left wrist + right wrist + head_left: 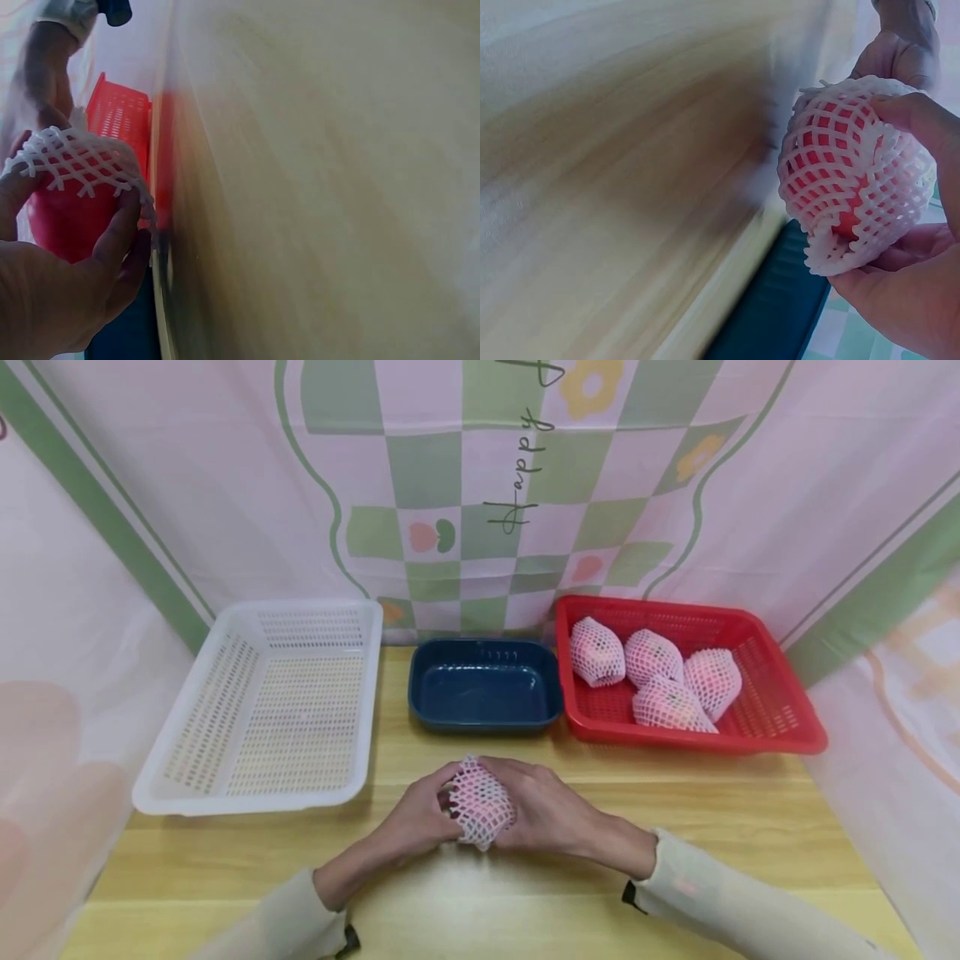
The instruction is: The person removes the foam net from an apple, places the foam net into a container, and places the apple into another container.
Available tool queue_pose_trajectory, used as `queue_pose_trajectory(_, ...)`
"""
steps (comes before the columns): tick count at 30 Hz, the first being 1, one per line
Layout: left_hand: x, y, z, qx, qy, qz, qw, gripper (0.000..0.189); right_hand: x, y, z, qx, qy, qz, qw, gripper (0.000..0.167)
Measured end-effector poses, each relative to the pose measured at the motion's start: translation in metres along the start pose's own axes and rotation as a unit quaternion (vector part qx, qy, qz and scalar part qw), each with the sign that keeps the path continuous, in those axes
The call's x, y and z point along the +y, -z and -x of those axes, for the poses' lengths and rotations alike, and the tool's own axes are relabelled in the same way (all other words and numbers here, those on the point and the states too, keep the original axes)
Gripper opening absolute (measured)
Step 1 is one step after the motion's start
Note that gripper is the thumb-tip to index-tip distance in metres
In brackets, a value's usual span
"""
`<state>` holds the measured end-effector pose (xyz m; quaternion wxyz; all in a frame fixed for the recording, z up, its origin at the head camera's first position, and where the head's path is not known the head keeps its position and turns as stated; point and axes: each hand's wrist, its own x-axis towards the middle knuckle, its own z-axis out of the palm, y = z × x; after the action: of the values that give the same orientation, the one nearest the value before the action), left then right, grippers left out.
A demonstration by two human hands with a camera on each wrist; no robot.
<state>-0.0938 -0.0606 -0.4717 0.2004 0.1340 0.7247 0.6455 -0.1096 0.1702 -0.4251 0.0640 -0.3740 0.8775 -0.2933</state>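
Note:
Between both hands, above the front of the wooden table, is a smooth red fruit [67, 225] partly covered by a white foam net sleeve [482, 802]. The left hand [416, 818] holds it from the left, and its fingers and thumb reach the net's edge. From the other side the right hand [551, 814] grips the netted fruit, with the thumb on the net in the right wrist view. There the net [832, 165] wraps most of the fruit, leaving a red patch bare near its bunched end. In the left wrist view, the fruit's near side is uncovered.
A white basket [367, 718] stands at the left and a dark blue tray [483, 727] at the back middle. At the right, a red basket [772, 685] holds several netted fruits [671, 703]. A patterned cloth [487, 468] hangs behind.

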Motion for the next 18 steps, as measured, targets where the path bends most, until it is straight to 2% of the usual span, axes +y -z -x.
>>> queue_pose_trajectory(5,0.0,0.001,0.002,-0.001,-0.005,-0.001,1.0,0.089,-0.003,0.003,0.0,0.001,0.015,0.017,0.9997,0.091)
queue_pose_trajectory(18,0.002,0.005,0.006,0.01,0.002,-0.016,0.9998,0.093,0.001,0.012,-0.001,-0.024,0.025,0.001,0.9994,0.083)
